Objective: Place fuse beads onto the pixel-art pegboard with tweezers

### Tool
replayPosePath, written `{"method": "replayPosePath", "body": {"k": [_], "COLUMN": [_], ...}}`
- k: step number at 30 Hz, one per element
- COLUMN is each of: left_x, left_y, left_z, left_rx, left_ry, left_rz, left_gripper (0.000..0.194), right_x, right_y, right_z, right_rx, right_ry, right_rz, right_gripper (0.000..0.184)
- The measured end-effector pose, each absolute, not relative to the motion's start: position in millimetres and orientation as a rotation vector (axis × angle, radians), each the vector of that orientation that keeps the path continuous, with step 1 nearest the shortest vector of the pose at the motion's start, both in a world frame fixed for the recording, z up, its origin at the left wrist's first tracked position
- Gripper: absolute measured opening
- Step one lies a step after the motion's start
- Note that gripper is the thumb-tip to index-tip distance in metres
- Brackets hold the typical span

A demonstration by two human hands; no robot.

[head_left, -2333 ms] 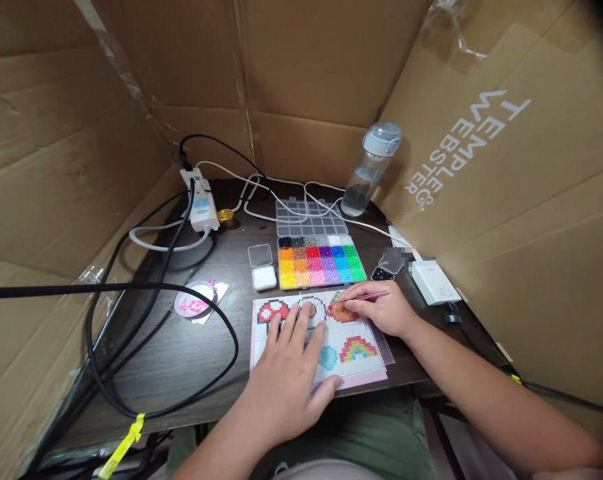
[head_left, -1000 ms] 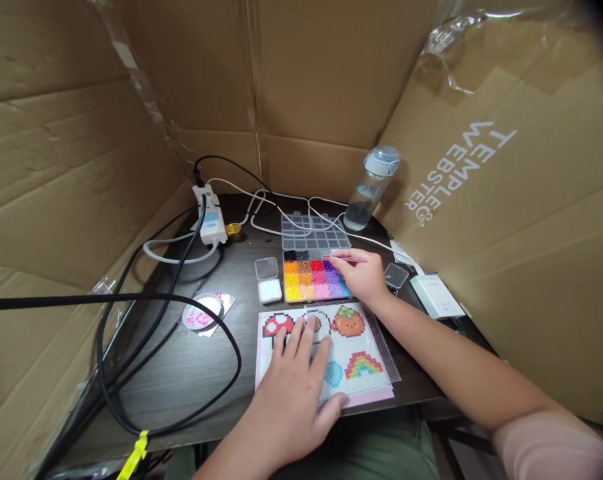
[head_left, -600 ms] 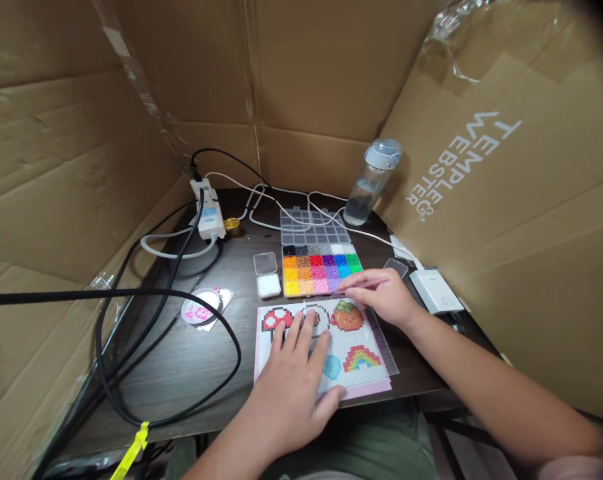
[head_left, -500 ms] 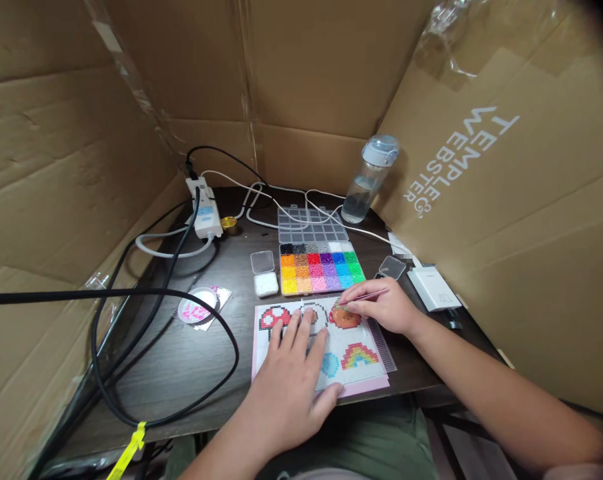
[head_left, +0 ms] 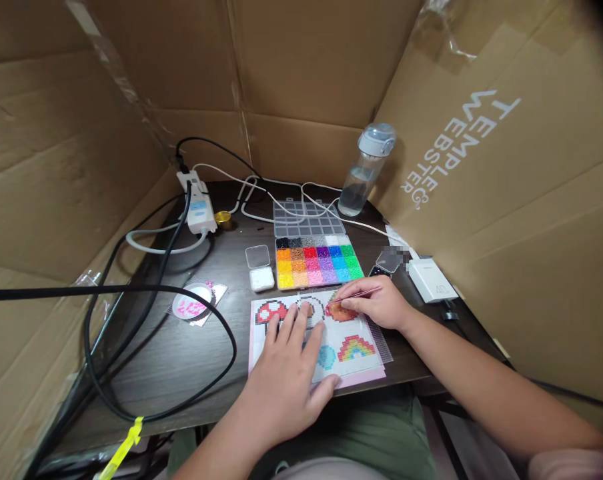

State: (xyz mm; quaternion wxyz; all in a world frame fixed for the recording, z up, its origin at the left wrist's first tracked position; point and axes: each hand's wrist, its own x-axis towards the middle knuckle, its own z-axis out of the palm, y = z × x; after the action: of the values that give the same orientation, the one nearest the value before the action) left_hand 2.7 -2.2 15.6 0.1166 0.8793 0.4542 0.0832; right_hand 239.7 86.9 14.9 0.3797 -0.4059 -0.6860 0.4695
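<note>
My left hand (head_left: pixel 291 373) lies flat with fingers spread on a printed pixel-pattern sheet (head_left: pixel 317 383), covering part of its pictures. A mushroom, a rainbow and an orange-brown round design show around it. Over the sheet lies a clear gridded pegboard (head_left: pixel 381 343). My right hand (head_left: pixel 379 303) pinches slim reddish tweezers (head_left: pixel 364 294), their tip low over the orange-brown design. Whether a bead sits in the tip is too small to tell. Just behind the sheet stands a sectioned box (head_left: pixel 311 287) of coloured beads, its clear lid (head_left: pixel 306 219) folded back.
A small case of white beads (head_left: pixel 261 279) sits left of the box. Farther left are a round dish with pink beads (head_left: pixel 194 303), a power strip (head_left: pixel 200 207) and a looping black cable (head_left: pixel 234 333). A water bottle (head_left: pixel 364 177) and a white charger (head_left: pixel 431 280) stand right.
The whole view has shifted slightly. My left hand stays flat on the sheet, and the right hand with its tweezers has moved only a touch over the same design.
</note>
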Motion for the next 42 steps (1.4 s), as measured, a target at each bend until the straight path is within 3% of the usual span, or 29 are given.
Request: {"method": "replayPosePath", "body": {"k": [19,30,42], "left_x": [1.0,0.3,-0.5], "left_y": [-2.8,-2.8,-2.8], "left_z": [15.7,16.4,18.9], "left_rx": [2.555,2.554,2.541], "left_ry": [1.327,1.338,1.322], "left_rz": [0.232,0.234,0.207], "left_gripper": [0.069,0.069,0.069], "right_x": [238.1,204.0,192.3], "right_y": [87.8,123.8,132.9], "right_z": [17.9,38.1,37.2], "right_rx": [-1.106,-1.149,-1.202], "right_ry": [-1.679,-1.38,-1.454], "right_rz": [1.161,0.736,0.841], "right_gripper": [0.01,0.016,0.014]}}
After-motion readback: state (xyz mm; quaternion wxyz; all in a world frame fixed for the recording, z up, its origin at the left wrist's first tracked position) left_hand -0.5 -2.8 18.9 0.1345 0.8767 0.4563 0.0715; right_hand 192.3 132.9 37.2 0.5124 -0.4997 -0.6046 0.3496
